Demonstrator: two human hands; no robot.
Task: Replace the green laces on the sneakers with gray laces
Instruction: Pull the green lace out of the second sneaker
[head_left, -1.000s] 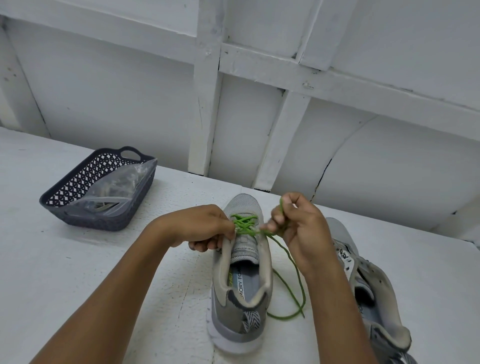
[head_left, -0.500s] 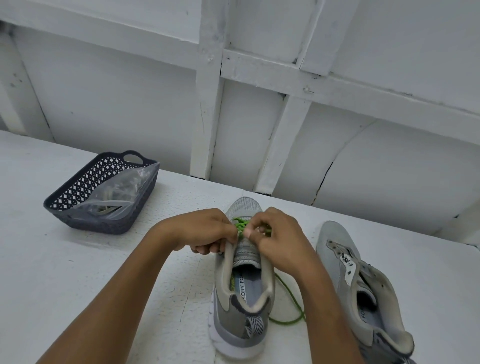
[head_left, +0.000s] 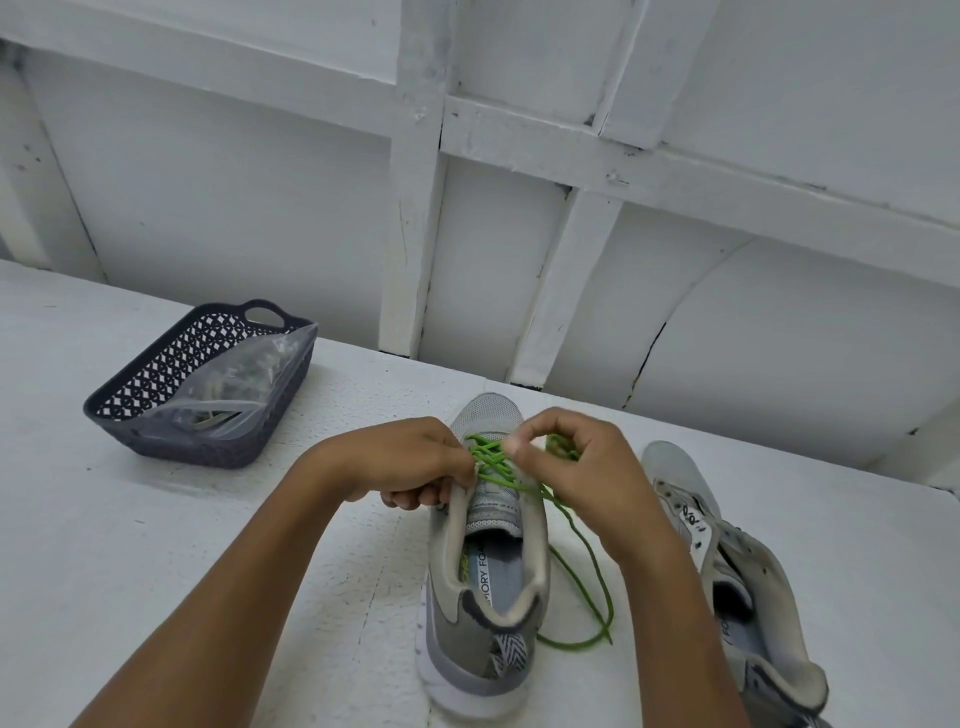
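A grey sneaker (head_left: 485, 597) stands on the white table, heel toward me, with a green lace (head_left: 493, 462) still crossed through its front eyelets. My left hand (head_left: 410, 462) grips the sneaker's left upper edge beside the tongue. My right hand (head_left: 576, 457) pinches a strand of the green lace above the eyelets. A loose length of that lace trails down the shoe's right side and loops on the table. A second grey sneaker (head_left: 727, 566), with no lace in it, lies at the right behind my right forearm.
A dark woven plastic basket (head_left: 130, 415) sits at the back left and holds a clear zip bag (head_left: 239, 384) with pale laces inside. A white panelled wall (head_left: 571, 208) rises just behind the table's far edge.
My right hand came down onto the laces half a second ago and has now lifted a little to the right, pulling a green strand up. The left hand stayed on the shoe.
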